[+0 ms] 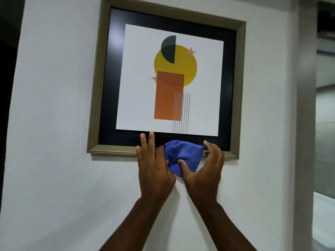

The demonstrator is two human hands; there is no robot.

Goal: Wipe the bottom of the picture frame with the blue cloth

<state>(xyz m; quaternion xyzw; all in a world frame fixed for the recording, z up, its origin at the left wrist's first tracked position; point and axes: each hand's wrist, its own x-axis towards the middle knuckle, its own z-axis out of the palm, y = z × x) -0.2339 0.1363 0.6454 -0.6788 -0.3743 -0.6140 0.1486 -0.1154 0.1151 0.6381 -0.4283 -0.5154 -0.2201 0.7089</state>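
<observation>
- The blue cloth (184, 154) looks soft and light, a nubby bunched wad that should squash to any shape — best held by a pinch into its bulk, with a flat face left free to press on the frame.
- The picture frame (94, 109) hangs on the white wall (50, 124); its rails look stiff, but it hangs loose and has a glossy front, so it could swing or tilt under a hard push — steady it by the bottom rail, not the middle.
- The cloth sits on the bottom rail, right of its middle, between the two hands and touching both.
- The right hand (204, 171) is curled half closed around the cloth, thumb pressed into its front.
- The left hand (154, 160) is open and flat, fingers up across the rail, holding nothing, its edge against the cloth.
</observation>
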